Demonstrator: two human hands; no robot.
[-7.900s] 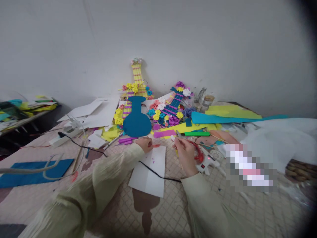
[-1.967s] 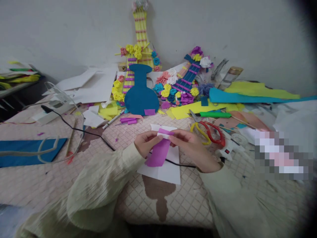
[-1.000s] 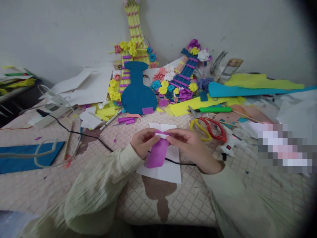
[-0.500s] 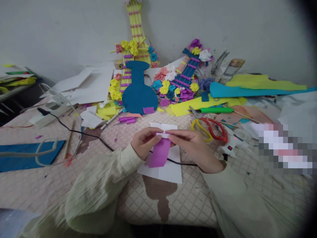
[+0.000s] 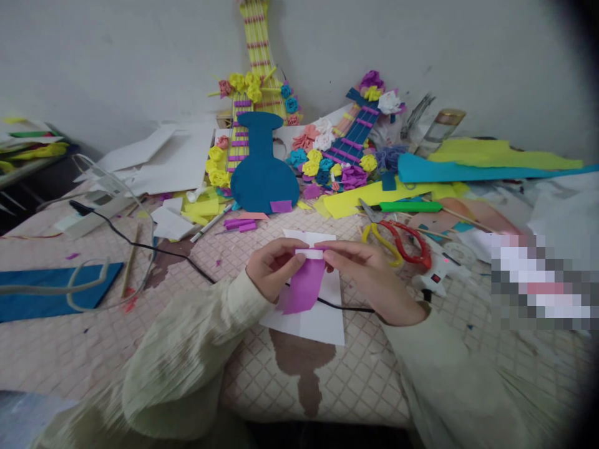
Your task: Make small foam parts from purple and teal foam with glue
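Between my two hands hangs a piece of purple paper (image 5: 304,288), with a narrow white strip (image 5: 309,254) lying across its upper end. My left hand (image 5: 276,267) pinches the left end of strip and paper between thumb and fingers. At the other end my right hand (image 5: 358,268) pinches the same two pieces. A thin purple edge shows above the strip. Beneath, a creased white sheet (image 5: 322,330) lies on the table, and a black cable (image 5: 344,308) runs across it.
Red-and-yellow-handled scissors (image 5: 405,243) and a white glue gun (image 5: 437,274) lie to the right. Behind stand a blue guitar-shaped cutout (image 5: 264,178) and flower-covered paper instruments (image 5: 353,140). A blue sheet (image 5: 60,290) and a wooden stick (image 5: 131,260) are at left.
A purple edge now shows above the white strip, along its top. My right thumb has shifted slightly to the right. Both hands keep their pinch.
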